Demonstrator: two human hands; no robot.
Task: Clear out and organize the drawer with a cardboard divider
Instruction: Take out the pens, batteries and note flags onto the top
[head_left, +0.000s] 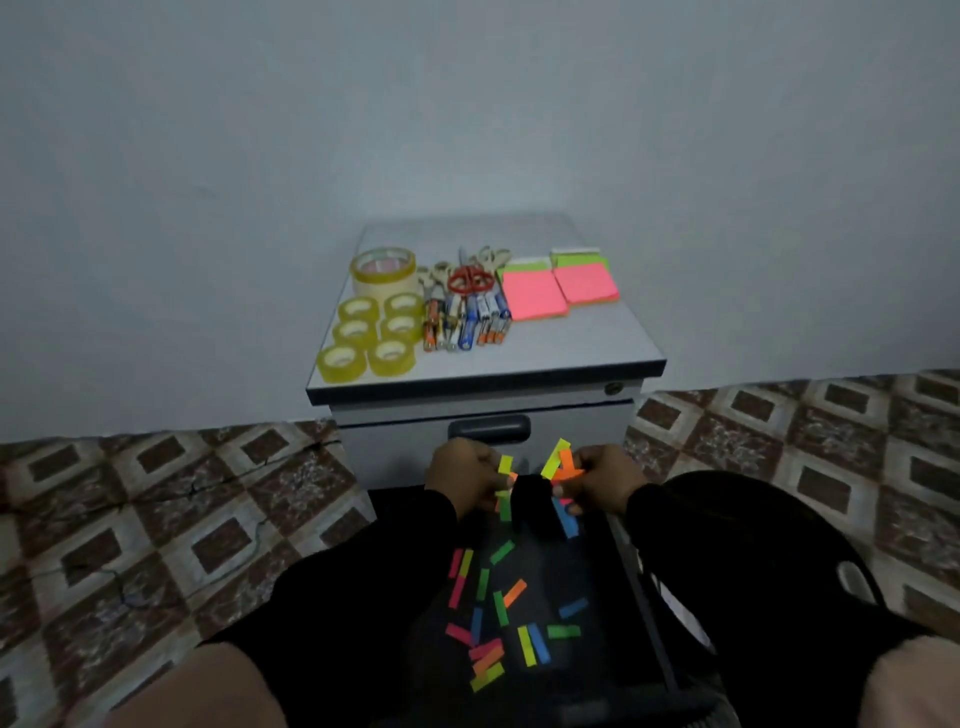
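A dark drawer (641, 597) is pulled out toward me below the grey cabinet (571, 332). Several coloured paper strips (511, 592) lie scattered on its dark bottom. My left hand (460, 475) pinches a few yellow and green strips at the drawer's far end. My right hand (602, 480) pinches a bunch of orange, yellow and blue strips close beside it. A dark object (530, 501) sits between both hands; I cannot tell what it is. No cardboard divider is in view.
On the cabinet top stand several yellow tape rolls (374, 332), scissors (470, 278), a row of batteries and pens (465, 319) and pink and green sticky-note pads (558, 288). A closed drawer handle (488, 427) sits just beyond my hands. Patterned floor tiles lie on both sides.
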